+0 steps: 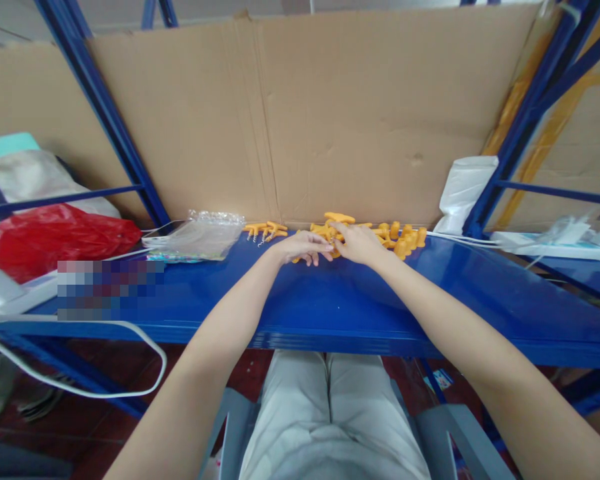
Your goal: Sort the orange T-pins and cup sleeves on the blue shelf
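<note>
Over the back of the blue table, my left hand (306,248) and my right hand (361,244) meet at a pile of yellow T-handled corkscrews (407,241). My left thumb and forefinger come together close to the right fingertips, its other fingers curled loosely; what they pinch is too small to tell. Fingers of my right hand close around a yellow corkscrew, partly hidden by the hand. One more yellow handle (339,218) sticks up behind them. To the left lie several separate corkscrews (273,230) with their metal spirals showing.
Clear plastic bags (200,237) lie left of the corkscrews, near a red plastic bag (63,233). A cardboard sheet (360,120) walls off the back. At right stand a white packet (465,193) and blue rack posts (525,127). A white cable (150,383) loops off the left front edge.
</note>
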### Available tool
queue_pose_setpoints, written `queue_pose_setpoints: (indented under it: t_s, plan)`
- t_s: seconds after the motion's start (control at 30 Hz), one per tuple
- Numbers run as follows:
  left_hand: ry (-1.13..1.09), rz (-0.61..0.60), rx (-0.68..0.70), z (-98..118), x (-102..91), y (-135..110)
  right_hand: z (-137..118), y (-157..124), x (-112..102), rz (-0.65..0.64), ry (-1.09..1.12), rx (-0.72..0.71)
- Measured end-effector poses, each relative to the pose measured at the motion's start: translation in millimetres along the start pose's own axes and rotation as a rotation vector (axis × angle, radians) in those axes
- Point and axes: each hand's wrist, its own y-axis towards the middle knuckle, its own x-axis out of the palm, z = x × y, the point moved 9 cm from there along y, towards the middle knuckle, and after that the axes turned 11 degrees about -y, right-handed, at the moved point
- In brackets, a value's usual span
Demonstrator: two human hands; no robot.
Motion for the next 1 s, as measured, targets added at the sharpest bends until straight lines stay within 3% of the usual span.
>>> queue_pose_setpoints:
  t_s: [0.2,0.37,0.57,0.67,0.8,1.0]
  plan:
    - [-0.014,0.06,0.029,-2.8,-1.7,4.8,1.7,0.1,2.9,-0.015,0.006,0.009]
    - [-0.155,0.11,0.047,-5.6,-1.7,9.0,3.7,0.3,5.4,-0.015,0.005,0.006]
    - [-0.4,0.294,0.084,-3.8,-13.7,6.4,7.4,2.0,6.1,-0.018,0.012,0.024]
    - [-0.455,0.448,0.126,-2.2,-34.9,0.5,7.8,1.9,7.0,-0.03,0.007,0.03]
    - [-0.493,0.691,0.156,-9.6,-77.2,-12.9,7.0,-0.3,8.0,-0.071,-0.001,0.04]
    - [-0.329,0.97,0.027,-36.4,-127.8,-34.7,5.8,-1.9,7.5,-0.101,-0.009,0.046]
